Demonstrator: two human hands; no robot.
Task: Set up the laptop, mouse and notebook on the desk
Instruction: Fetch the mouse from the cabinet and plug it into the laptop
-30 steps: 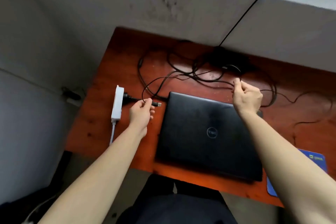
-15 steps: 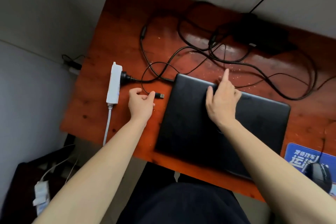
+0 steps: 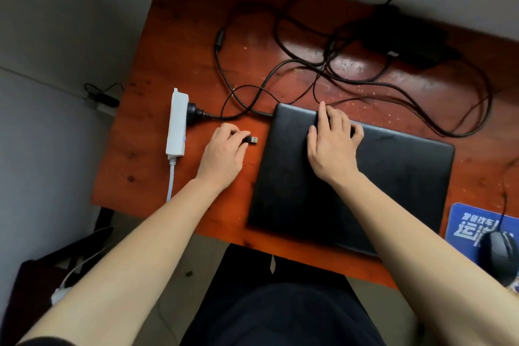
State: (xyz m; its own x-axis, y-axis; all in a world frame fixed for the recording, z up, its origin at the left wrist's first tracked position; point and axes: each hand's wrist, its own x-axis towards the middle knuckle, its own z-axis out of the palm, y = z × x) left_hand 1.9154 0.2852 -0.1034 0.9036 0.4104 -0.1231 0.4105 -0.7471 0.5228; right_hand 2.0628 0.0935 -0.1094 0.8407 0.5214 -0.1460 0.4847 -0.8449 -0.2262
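Head view, looking down on a reddish wooden desk [image 3: 179, 36]. A closed black laptop [image 3: 365, 182] lies flat near the front edge, its near right corner hidden by the right forearm. The right hand [image 3: 331, 143] rests palm-down on the lid near its far left corner, fingers spread and gripping nothing. The left hand [image 3: 223, 154], on the desk just left of the laptop, pinches a USB plug [image 3: 252, 140]; only the plug's metal tip shows, pointing toward the laptop. A white power strip [image 3: 177, 123] lies further left with a black plug inserted. Tangled black cables [image 3: 323, 70] cross the far desk; the dark adapter [image 3: 404, 39] among them is blurred. At the right edge, a black mouse [image 3: 500, 255] sits on a blue mouse pad [image 3: 466, 222], both cut off.
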